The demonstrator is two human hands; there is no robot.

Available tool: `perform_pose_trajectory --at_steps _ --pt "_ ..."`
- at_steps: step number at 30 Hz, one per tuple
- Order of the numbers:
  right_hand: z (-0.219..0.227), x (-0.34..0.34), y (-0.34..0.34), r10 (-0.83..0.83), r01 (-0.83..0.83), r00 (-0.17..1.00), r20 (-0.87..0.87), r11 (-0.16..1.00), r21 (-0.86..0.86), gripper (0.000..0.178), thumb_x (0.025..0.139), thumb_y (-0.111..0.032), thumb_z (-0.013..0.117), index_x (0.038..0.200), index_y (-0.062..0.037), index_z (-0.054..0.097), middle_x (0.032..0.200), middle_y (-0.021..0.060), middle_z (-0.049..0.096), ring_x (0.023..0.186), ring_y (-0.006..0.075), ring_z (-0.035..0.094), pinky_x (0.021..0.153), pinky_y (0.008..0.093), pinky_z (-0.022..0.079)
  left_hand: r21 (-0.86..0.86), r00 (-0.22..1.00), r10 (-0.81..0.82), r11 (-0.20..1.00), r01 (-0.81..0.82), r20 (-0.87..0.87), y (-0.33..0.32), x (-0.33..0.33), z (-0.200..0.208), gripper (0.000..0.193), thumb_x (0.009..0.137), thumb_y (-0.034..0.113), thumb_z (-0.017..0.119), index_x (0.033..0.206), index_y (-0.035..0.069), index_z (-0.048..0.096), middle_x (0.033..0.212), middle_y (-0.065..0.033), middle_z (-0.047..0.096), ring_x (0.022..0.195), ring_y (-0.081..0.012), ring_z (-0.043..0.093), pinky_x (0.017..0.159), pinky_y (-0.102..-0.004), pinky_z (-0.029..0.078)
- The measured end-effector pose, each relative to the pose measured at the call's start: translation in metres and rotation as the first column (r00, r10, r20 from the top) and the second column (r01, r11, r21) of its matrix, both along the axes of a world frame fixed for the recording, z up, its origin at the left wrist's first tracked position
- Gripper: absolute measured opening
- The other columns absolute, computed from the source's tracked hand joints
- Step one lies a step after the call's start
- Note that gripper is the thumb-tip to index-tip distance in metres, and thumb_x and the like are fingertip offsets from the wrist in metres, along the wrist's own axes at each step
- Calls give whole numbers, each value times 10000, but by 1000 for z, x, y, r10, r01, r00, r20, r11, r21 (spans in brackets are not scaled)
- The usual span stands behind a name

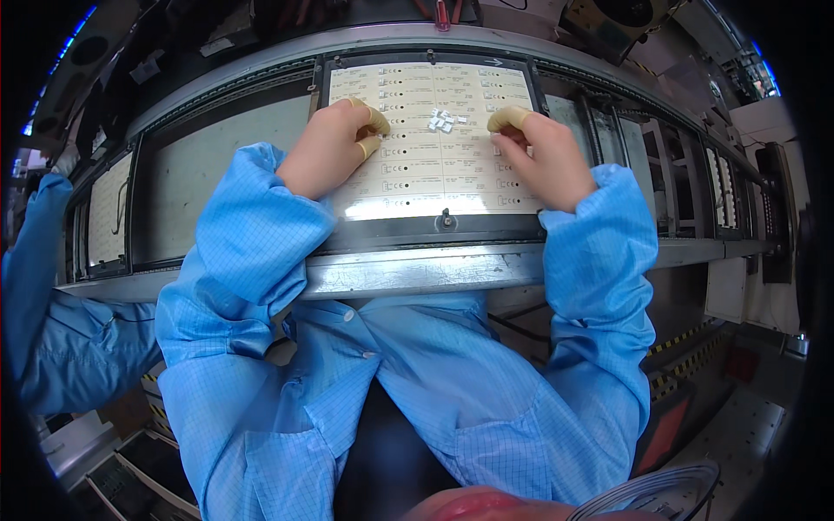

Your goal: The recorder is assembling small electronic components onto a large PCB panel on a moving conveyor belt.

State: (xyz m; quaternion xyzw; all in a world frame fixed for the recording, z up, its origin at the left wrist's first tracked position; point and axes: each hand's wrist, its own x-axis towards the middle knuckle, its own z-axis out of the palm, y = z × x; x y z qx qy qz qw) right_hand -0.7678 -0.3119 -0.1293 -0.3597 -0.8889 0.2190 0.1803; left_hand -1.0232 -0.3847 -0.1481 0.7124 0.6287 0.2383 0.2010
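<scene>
A white printed sheet (426, 187), marked with rows of small outlines and text, lies in a black frame (391, 229) in front of me. Both my hands are over it, with yellow finger cots on some fingers. My left hand (334, 148) is at the sheet's left part, thumb and fingers closed in a pinch. Over the right part, my right hand (547, 156) is likewise pinched. Whatever either hand's fingertips hold is too small or hidden to make out. Between the hands, a loose cluster of small white pieces (446, 120) rests on the upper middle of the sheet.
The frame sits on a conveyor with metal rails (426, 271) running left to right. Another framed sheet (109, 213) stands farther left, beside a person in a blue sleeve (39, 226). A red-handled tool (443, 16) lies beyond the far rail.
</scene>
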Motion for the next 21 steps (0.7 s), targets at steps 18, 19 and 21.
perform_pose_trajectory --at_steps 18,19,21 --pt "-10 27 -20 -109 104 994 -26 981 -162 154 801 -37 619 953 -32 597 781 65 578 658 105 542 614 236 459 -22 981 -158 987 156 -115 12 -3 4 121 755 50 626 866 4 633 860 -150 599 813 -303 582 752 -349 479" --pt "-12 27 -20 -78 77 997 -5 991 -110 157 800 -43 622 954 -31 595 802 79 583 685 144 565 632 255 471 -22 980 -161 987 159 -114 13 -3 5 121 755 50 626 866 4 633 860 -150 599 813 -303 582 752 -349 479" --pt "-18 28 -20 -52 53 998 19 997 -58 160 800 -48 625 955 -29 593 823 93 589 712 182 588 649 274 483 148 921 -266 937 317 -284 14 -2 8 155 765 69 625 910 18 644 887 -138 600 851 -292 580 775 -355 476"
